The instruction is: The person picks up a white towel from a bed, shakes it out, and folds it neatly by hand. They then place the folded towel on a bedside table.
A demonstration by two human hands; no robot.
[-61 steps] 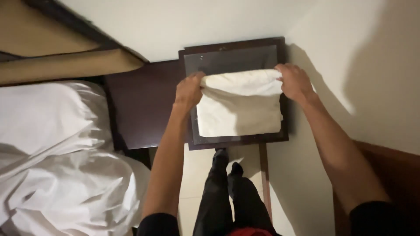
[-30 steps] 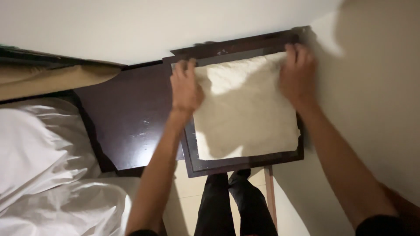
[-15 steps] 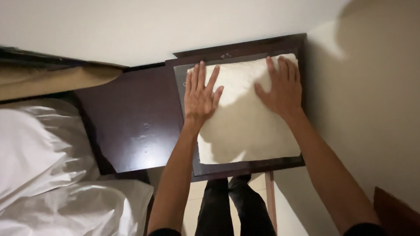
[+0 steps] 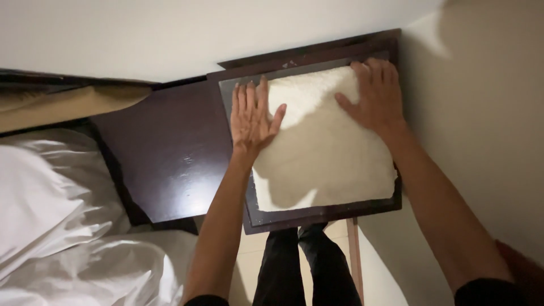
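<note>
A cream folded towel (image 4: pixel 326 150) lies flat on a small dark wooden table (image 4: pixel 317 215) with a grey inset top. My left hand (image 4: pixel 252 116) rests palm down on the towel's left edge, fingers spread. On its far right corner my right hand (image 4: pixel 374 96) presses flat, fingers apart. Neither hand grips anything.
A lower dark bedside surface (image 4: pixel 164 164) adjoins the table on the left. A bed with rumpled white sheets (image 4: pixel 62 226) fills the lower left. Cream walls (image 4: pixel 476 130) close in behind and to the right. My dark-trousered legs (image 4: pixel 306 266) stand below the table.
The towel, held up by two corners, was laid down on the table. Both hands let go and now press flat on it, having slid slightly outward.
</note>
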